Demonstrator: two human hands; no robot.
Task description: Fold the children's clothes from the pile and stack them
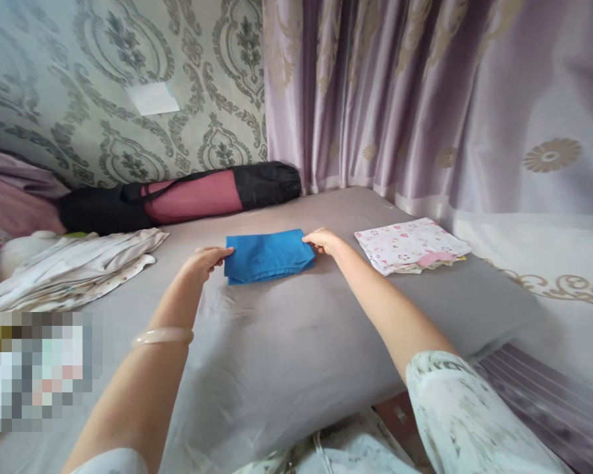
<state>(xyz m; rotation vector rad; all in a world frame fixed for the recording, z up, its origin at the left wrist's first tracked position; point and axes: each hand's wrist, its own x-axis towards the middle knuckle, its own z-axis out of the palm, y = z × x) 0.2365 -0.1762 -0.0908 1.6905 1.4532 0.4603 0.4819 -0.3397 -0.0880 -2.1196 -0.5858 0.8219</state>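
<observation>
A folded blue cloth [269, 257] is stretched between my two hands, just over the grey sheet of the bed [277, 342]. My left hand [208, 259] pinches its left edge between thumb and fingers. At the other end, my right hand [322, 239] grips the upper right corner. The cloth looks like a small garment folded in layers, but its exact kind cannot be made out. To the right of my right hand lies a folded stack of white fabric with a pink print [410, 243].
Pale clothes [89, 270] lie piled on the left, near a blurred-out patch [39, 372]. A long black and pink bag [188, 197] rests against the patterned wall. Lilac curtains [375, 99] hang behind the bed's far right edge.
</observation>
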